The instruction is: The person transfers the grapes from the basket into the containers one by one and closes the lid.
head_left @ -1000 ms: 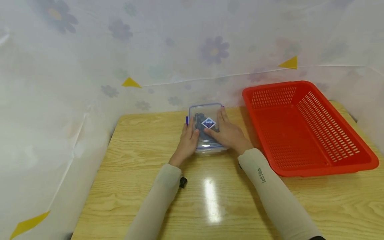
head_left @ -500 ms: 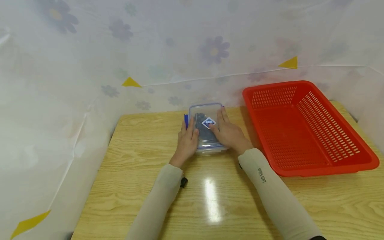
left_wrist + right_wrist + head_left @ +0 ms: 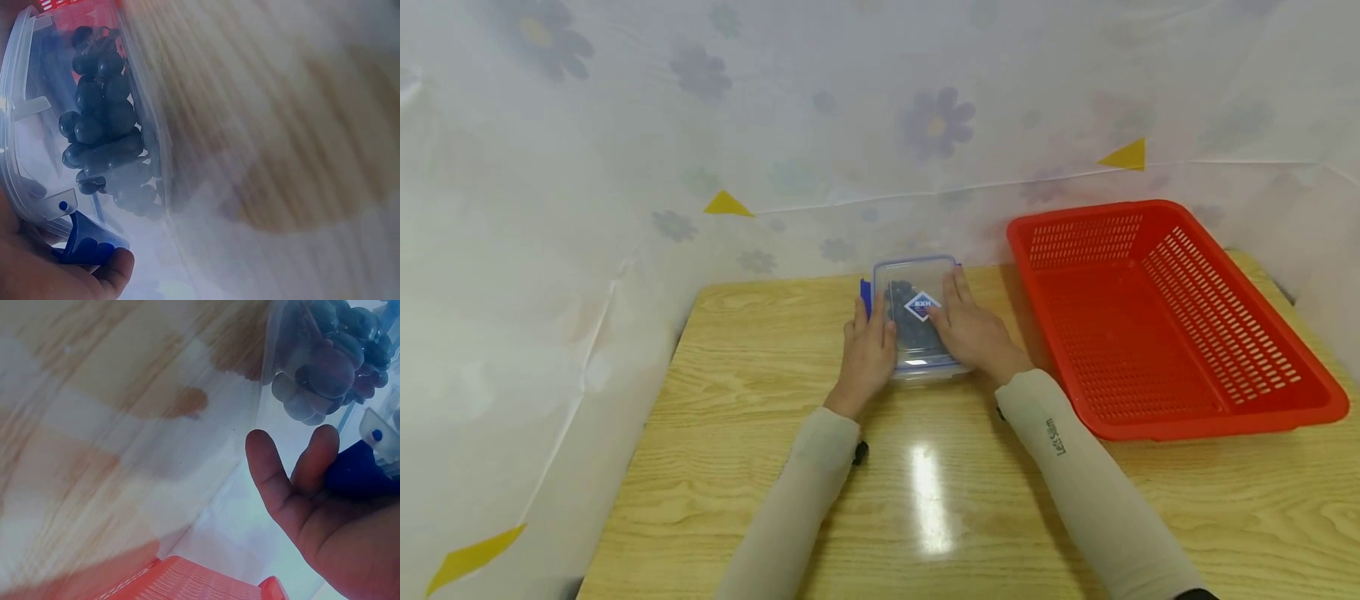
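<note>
A clear food container (image 3: 917, 268) with a blue-edged lid stands near the table's back edge, a bunch of dark grapes (image 3: 103, 119) inside. Along its left side lies my left hand (image 3: 867, 362), fairly straight-fingered, thumb at the lid. A blue latch (image 3: 90, 244) there sticks outward, fingers against it in the left wrist view. My right hand (image 3: 981, 337) rests on the right side, its thumb over the lid near the diamond label (image 3: 919, 306). In the right wrist view, one finger touches the other blue latch (image 3: 356, 472) and another extends apart from it.
A red perforated basket (image 3: 1150, 333) stands on the wooden table (image 3: 737, 433) to the right, close to the right forearm. Behind the table hangs a pale flowered sheet (image 3: 835, 108) with yellow triangles on it.
The left latch has swung outward from the container, and the left fingers have shifted slightly left with it. My right thumb has slid right across the label. The container has stayed in place.
</note>
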### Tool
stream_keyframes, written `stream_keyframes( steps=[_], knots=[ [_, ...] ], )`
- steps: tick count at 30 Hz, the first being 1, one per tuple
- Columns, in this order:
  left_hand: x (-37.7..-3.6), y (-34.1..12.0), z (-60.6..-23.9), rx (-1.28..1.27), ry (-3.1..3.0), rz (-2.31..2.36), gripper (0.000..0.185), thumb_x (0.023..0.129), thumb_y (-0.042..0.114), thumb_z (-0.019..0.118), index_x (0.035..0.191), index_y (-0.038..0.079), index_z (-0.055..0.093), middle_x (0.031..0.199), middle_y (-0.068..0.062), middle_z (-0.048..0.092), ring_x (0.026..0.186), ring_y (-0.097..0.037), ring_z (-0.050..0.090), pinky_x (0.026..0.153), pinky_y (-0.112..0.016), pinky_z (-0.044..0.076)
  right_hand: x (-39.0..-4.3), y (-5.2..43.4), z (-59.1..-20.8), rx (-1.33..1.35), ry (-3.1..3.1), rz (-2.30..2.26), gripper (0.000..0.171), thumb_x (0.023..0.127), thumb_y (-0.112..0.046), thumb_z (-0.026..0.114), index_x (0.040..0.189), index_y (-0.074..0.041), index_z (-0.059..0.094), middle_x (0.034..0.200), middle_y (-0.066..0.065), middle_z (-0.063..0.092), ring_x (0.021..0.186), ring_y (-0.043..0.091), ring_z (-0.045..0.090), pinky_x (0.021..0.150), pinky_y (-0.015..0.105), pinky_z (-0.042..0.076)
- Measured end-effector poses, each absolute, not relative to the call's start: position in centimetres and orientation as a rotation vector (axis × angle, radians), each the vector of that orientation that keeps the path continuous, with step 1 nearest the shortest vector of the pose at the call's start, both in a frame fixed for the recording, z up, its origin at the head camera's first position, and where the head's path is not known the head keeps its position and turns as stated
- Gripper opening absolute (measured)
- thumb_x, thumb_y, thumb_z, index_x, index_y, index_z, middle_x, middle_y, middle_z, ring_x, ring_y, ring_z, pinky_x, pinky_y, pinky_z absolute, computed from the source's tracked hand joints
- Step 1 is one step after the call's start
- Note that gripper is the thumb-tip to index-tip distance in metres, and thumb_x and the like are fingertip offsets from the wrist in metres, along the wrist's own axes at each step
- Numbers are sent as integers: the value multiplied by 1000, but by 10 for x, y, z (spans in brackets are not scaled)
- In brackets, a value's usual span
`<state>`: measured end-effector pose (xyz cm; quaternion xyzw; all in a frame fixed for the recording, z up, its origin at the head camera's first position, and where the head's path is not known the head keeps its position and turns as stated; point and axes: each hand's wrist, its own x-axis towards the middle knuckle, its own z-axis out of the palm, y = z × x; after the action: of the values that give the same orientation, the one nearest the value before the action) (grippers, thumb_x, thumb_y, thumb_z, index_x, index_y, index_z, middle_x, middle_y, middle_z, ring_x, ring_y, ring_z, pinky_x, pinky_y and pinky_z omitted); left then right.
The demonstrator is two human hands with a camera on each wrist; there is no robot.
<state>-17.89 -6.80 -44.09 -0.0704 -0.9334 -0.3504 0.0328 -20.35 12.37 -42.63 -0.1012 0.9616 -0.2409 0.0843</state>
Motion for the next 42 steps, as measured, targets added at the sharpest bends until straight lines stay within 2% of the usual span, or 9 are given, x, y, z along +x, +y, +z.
stream_keyframes(
  steps=[8,13,17,22,28,35,42],
  knots=[
    [-180,-68,-438,-244,-2897,-1106,56,111,22,38,162,7,21,163,-30,4,144,-51,22,113,-61,27,-205,125,-427,-326,2867,-730,78,108,-52,24,160,-7,-10,166,8,-20,145,44,28,111,60,30],
    [-181,-68,-436,-267,-2929,-1129,56,111,21,35,161,3,17,164,-25,-2,149,-44,14,117,-53,20,-205,126,-429,-347,2872,-726,76,108,-51,23,160,-5,-9,166,10,-17,144,44,30,112,57,31],
    [-181,-68,-434,-292,-2922,-1159,55,111,16,35,160,-1,16,164,-24,-4,150,-40,10,119,-46,15,-205,125,-429,-346,2862,-729,76,108,-51,23,160,-5,-9,166,9,-19,146,42,26,114,56,29],
    [-183,-68,-433,-294,-2893,-1211,55,110,12,36,159,-3,17,163,-28,-6,150,-40,10,119,-45,15,-204,124,-426,-362,2861,-734,77,108,-50,23,160,-4,-9,166,10,-20,148,41,23,114,57,27],
    [-189,-68,-436,-284,-2849,-1320,55,109,9,37,160,0,18,163,-29,-4,150,-38,9,119,-44,14,-204,123,-426,-341,2855,-744,77,108,-50,26,161,-5,-8,166,8,-19,146,41,28,114,55,29],
    [-188,-66,-432,-276,-2869,-1308,55,107,5,35,157,-8,17,163,-30,-2,150,-38,9,119,-41,13,-205,123,-427,-336,2859,-727,77,108,-51,24,160,-5,-9,166,8,-20,147,42,27,114,57,28],
    [-187,-59,-426,-226,-2925,-1225,57,103,-2,39,156,-9,20,163,-30,1,150,-38,12,119,-41,15,-206,124,-428,-312,2848,-726,77,108,-52,24,160,-7,-11,166,5,-22,149,39,21,115,55,26]
  ],
)
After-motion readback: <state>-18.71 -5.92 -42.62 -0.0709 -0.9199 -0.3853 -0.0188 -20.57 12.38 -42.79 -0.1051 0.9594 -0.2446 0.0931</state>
